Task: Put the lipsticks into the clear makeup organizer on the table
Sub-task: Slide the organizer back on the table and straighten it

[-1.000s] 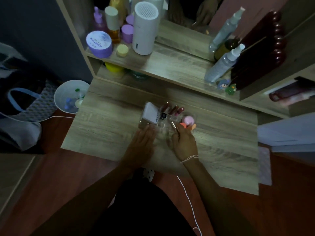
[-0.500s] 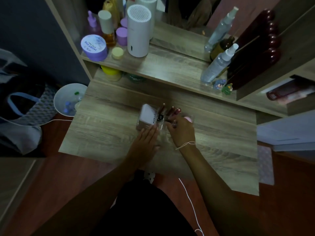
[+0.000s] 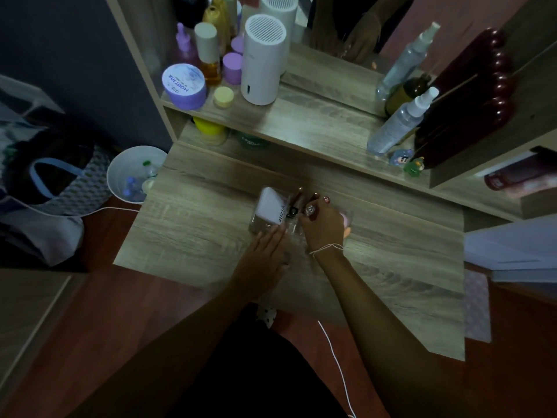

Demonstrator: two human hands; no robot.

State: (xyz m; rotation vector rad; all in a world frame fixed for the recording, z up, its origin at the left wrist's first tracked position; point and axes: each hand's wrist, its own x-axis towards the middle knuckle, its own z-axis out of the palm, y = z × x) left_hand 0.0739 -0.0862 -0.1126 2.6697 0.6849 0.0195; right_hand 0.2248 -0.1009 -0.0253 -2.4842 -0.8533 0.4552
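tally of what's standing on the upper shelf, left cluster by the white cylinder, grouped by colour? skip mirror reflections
Purple: 4, the wide purple jar, purple pump bottle, and two purple-capped pots (the rear one is partly hidden).
White: 1, the white cylindrical device.
Amber: 1, the amber bottle with pale cap.
Yellow: 1, the small pale yellow jar.
Total: 7

The clear organizer [image 3: 289, 218] sits on the table [image 3: 193, 236], both hands at its near side.
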